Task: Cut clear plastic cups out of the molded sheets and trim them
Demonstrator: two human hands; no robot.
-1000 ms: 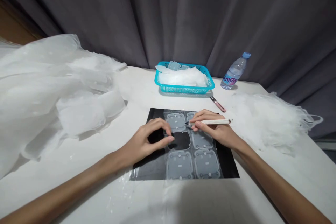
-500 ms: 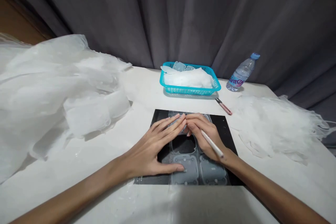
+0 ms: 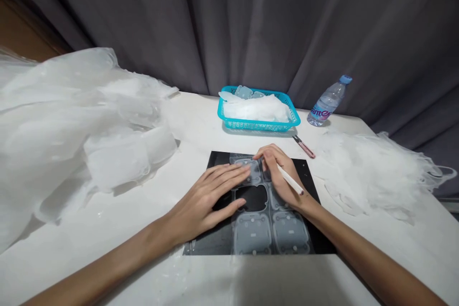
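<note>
A clear plastic sheet of several rounded-square pieces [image 3: 267, 232] lies on a black mat [image 3: 210, 244] in front of me. One cell in the sheet is an empty hole showing the black mat. My left hand [image 3: 208, 198] lies flat on the sheet's left part, fingers stretched out and pressing it down. My right hand [image 3: 278, 174] grips a thin white craft knife [image 3: 289, 182], and its fingertips touch the upper piece of the sheet.
A turquoise basket [image 3: 258, 124] with clear plastic pieces stands behind the mat. A pink-handled tool [image 3: 304, 147] lies beside it, and a water bottle [image 3: 328, 103] stands at the back right. Heaps of clear plastic film [image 3: 82, 124] and trimmings [image 3: 376, 172] flank the mat.
My left hand went from curled at the hole to flat on the sheet. My right hand turned the knife from level to pointing back toward my wrist, fingertips on the top piece.
</note>
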